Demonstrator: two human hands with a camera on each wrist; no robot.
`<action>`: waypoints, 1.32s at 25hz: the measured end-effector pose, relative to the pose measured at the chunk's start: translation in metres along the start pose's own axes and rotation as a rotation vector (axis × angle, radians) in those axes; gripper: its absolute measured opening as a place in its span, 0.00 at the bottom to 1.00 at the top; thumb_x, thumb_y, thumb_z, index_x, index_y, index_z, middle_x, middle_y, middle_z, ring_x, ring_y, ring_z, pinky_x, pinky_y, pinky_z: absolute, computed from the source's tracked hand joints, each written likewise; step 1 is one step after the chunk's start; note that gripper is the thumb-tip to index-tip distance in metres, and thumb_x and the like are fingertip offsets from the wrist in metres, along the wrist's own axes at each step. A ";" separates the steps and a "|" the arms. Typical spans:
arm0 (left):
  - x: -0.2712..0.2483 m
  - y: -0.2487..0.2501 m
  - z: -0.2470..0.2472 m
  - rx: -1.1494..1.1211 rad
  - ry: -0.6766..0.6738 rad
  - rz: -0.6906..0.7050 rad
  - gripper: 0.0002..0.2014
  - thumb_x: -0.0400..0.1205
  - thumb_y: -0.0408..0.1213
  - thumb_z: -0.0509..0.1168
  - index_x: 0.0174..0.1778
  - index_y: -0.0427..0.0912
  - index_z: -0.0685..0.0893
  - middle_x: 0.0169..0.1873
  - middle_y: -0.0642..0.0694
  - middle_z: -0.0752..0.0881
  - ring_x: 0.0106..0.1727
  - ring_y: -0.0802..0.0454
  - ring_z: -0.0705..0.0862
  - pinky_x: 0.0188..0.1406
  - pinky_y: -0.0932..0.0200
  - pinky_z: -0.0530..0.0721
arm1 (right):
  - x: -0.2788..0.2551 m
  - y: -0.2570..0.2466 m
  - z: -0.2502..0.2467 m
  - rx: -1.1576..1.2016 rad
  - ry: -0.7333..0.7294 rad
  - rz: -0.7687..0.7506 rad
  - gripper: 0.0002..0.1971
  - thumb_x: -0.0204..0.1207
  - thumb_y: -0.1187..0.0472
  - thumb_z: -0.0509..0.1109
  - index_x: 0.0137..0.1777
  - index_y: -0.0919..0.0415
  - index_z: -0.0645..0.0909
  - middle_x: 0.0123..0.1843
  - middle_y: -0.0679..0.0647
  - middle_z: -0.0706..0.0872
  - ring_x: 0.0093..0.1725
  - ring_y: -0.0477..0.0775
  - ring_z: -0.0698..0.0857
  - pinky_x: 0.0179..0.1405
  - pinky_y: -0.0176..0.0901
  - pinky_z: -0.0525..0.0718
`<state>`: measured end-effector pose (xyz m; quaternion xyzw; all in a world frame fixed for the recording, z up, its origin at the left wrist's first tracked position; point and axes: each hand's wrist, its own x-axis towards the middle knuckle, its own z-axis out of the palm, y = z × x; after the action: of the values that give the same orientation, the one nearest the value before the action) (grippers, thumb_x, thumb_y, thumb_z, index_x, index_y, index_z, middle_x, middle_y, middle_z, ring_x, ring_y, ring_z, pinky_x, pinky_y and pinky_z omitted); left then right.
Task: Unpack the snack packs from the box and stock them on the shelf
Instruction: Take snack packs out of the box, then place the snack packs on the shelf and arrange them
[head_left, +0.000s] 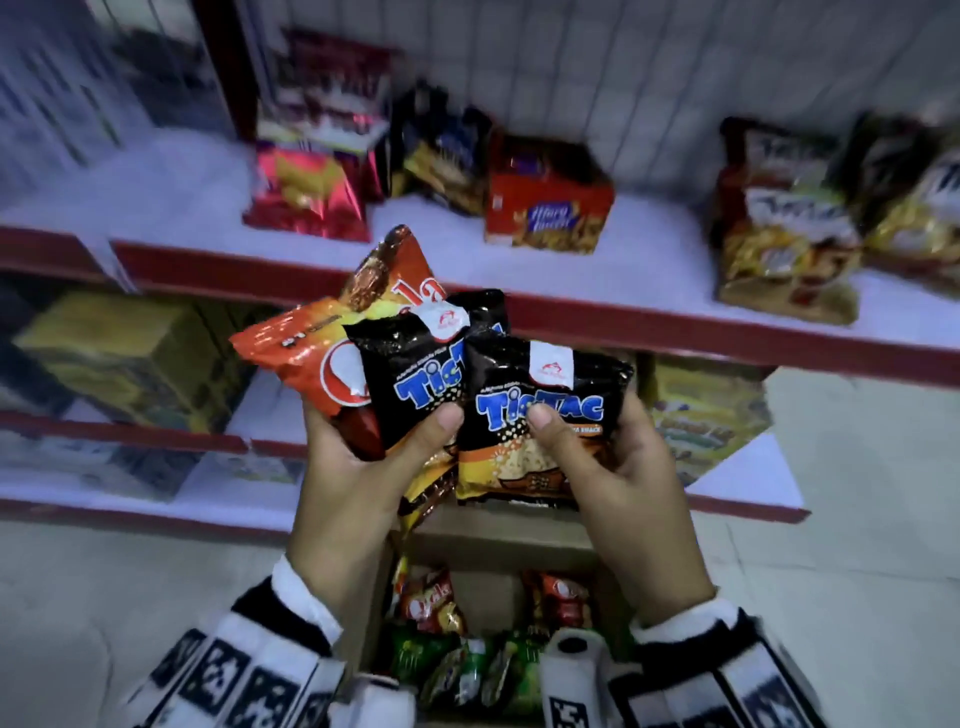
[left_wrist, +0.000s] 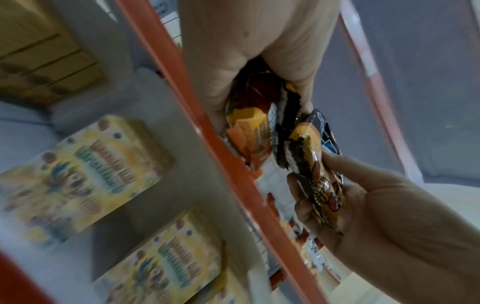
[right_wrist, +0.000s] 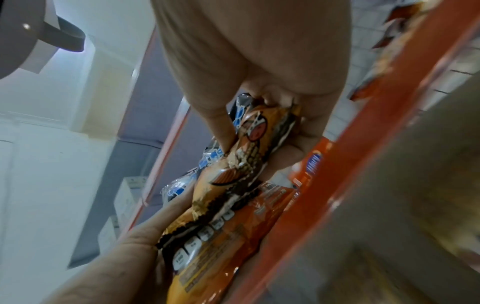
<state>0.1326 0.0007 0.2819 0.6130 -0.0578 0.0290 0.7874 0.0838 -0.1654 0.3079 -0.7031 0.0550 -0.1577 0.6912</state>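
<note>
both hands gripping packs in front of the shelf

the box (head_left: 498, 535) is sitting nearest, low between the wrists, with red and green packs (head_left: 441, 603) lying inside. above it, the left hand (head_left: 363, 467) is gripping a fan of packs: an orange pack (head_left: 296, 353), a second orange one behind, and a black pack (head_left: 410, 374) under the thumb. the right hand (head_left: 618, 467) is pinching another black pack (head_left: 540, 410), thumb on its front, its edge overlapping the left hand's black one. beyond them, the shelf (head_left: 623, 317) is carrying a red bag (head_left: 306, 192), a red carton (head_left: 545, 202) and yellow bags (head_left: 784, 234), blurred.
</note>
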 end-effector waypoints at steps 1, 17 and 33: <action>0.005 0.034 0.008 -0.019 -0.002 0.039 0.42 0.67 0.40 0.80 0.76 0.42 0.69 0.66 0.48 0.85 0.65 0.52 0.84 0.58 0.64 0.83 | 0.007 -0.036 0.000 0.006 -0.009 -0.041 0.23 0.69 0.53 0.73 0.64 0.53 0.78 0.55 0.44 0.90 0.55 0.42 0.88 0.49 0.33 0.85; 0.047 0.332 0.107 -0.020 0.008 0.319 0.44 0.61 0.45 0.82 0.73 0.50 0.72 0.60 0.50 0.88 0.59 0.50 0.88 0.63 0.40 0.83 | 0.039 -0.354 -0.060 -0.245 -0.005 -0.357 0.31 0.65 0.39 0.76 0.67 0.47 0.74 0.62 0.44 0.86 0.62 0.48 0.84 0.60 0.58 0.84; 0.118 0.370 -0.056 -0.002 0.123 0.255 0.30 0.62 0.49 0.77 0.62 0.54 0.82 0.52 0.47 0.91 0.47 0.45 0.91 0.37 0.51 0.90 | 0.084 -0.380 -0.019 -0.279 -0.145 -0.310 0.15 0.78 0.61 0.70 0.54 0.37 0.77 0.50 0.32 0.88 0.49 0.38 0.89 0.41 0.34 0.88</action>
<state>0.2092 0.1428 0.6393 0.5968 -0.0870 0.1662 0.7801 0.1038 -0.1933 0.6961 -0.8015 -0.0823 -0.2022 0.5568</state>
